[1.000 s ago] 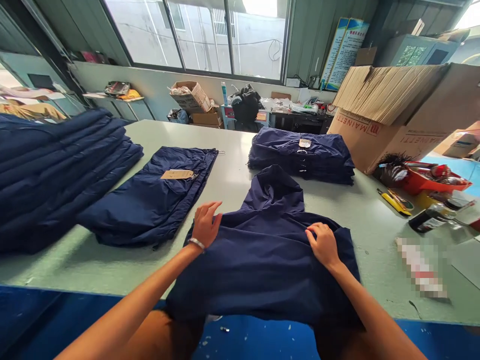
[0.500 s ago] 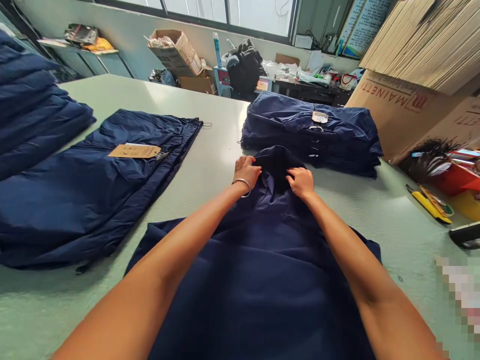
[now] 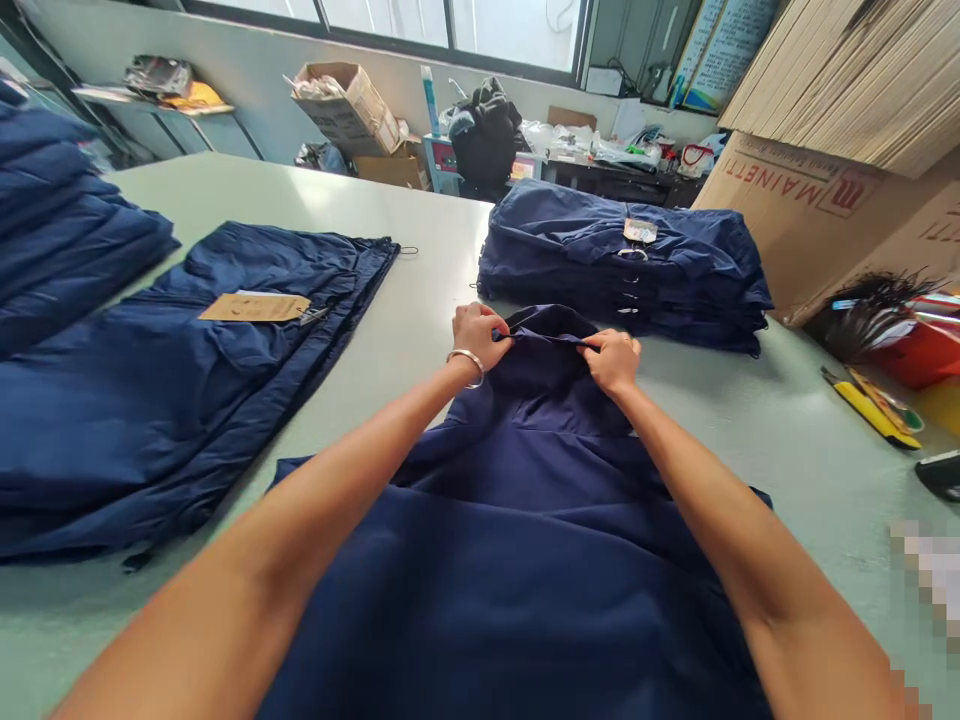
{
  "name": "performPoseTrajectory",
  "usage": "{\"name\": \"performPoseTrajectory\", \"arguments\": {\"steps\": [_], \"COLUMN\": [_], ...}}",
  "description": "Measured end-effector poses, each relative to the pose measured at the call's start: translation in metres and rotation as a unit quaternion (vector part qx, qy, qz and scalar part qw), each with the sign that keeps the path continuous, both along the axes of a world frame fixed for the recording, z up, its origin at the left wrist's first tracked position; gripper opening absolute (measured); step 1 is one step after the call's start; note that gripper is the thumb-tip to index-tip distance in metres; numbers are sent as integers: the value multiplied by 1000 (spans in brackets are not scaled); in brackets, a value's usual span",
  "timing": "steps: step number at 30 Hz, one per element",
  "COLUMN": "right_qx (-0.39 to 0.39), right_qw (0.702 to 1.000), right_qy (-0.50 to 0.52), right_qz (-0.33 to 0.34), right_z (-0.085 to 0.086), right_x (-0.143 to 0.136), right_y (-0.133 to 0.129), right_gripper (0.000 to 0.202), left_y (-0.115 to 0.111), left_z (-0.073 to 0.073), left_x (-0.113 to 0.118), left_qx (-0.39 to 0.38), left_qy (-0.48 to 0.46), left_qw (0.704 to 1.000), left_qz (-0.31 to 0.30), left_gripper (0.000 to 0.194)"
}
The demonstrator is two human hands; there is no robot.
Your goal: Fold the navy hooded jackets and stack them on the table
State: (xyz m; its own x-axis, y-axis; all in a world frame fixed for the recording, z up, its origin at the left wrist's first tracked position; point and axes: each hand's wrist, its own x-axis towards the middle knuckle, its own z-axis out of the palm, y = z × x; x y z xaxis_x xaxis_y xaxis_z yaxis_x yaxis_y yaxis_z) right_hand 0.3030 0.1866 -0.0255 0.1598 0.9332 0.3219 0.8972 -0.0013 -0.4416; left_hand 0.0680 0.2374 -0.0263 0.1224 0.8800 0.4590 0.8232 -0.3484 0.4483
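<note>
A navy jacket (image 3: 517, 560) lies spread on the pale table (image 3: 375, 345), its hood (image 3: 551, 375) pointing away from me. My left hand (image 3: 480, 335), with a silver bangle on the wrist, pinches the left side of the hood's edge. Opposite it, my right hand (image 3: 613, 360) grips the right side of the same edge. Between the two hands the edge is stretched nearly straight, and a dark opening shows behind it. The lower part of the jacket runs out of view at the bottom.
Left of me lies another navy garment (image 3: 165, 390) with a brown tag (image 3: 255, 307), beside a tall pile of navy clothing (image 3: 67, 220). Behind the hood sits a folded navy stack (image 3: 622, 265). At right are a yellow cutter (image 3: 870, 408) and cardboard boxes (image 3: 817, 215).
Both hands have moved slightly apart, drawing the hood's edge taut. The hood, bunched and gaping before, now lies flatter and wider. My view has shifted a little.
</note>
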Motion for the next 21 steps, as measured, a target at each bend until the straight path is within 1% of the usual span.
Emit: {"name": "performPoseTrajectory", "arguments": {"steps": [2, 3, 6, 8, 9, 10, 11, 12, 13, 14, 16, 17, 19, 21], "right_qx": [60, 92, 185, 238, 259, 273, 279, 276, 266, 250, 217, 200, 172, 149], "right_qw": [997, 994, 975, 960, 953, 948, 947, 947, 950, 953, 956, 956, 956, 956], "right_qy": [34, 49, 81, 79, 72, 62, 48, 31, 10, -13, -57, -75, -102, -121], "right_qz": [20, 33, 89, 128, 142, 151, 156, 158, 162, 170, 191, 200, 215, 222], "right_z": [23, 35, 71, 89, 95, 98, 98, 94, 86, 76, 47, 32, 3, -17], "right_x": [8, 13, 21, 22, 21, 20, 19, 17, 16, 14, 11, 9, 7, 5], "right_y": [-20, -34, -88, -135, -160, -187, -213, -240, -265, -289, -331, -348, -373, -388], "right_gripper": [17, 16, 17, 19, 18, 17, 15, 13, 12, 12, 16, 18, 22, 23], "left_y": [-20, -35, -93, -140, -163, -187, -209, -230, -251, -270, -304, -319, -346, -365], "left_z": [30, 46, 91, 111, 117, 119, 116, 110, 101, 88, 57, 41, 11, -10], "left_x": [-16, -24, -49, -63, -70, -77, -84, -91, -97, -103, -112, -116, -118, -116], "left_qx": [63, 94, 171, 207, 219, 225, 224, 217, 206, 192, 163, 149, 132, 127], "left_qy": [-14, -17, -13, 4, 18, 34, 52, 71, 89, 106, 133, 145, 170, 192], "left_qw": [997, 994, 979, 969, 965, 961, 958, 955, 951, 947, 939, 937, 934, 936], "left_qz": [-35, -58, -108, -133, -145, -158, -173, -190, -210, -233, -273, -282, -284, -267], "left_gripper": [9, 11, 13, 14, 14, 13, 12, 12, 13, 16, 23, 26, 29, 28]}}
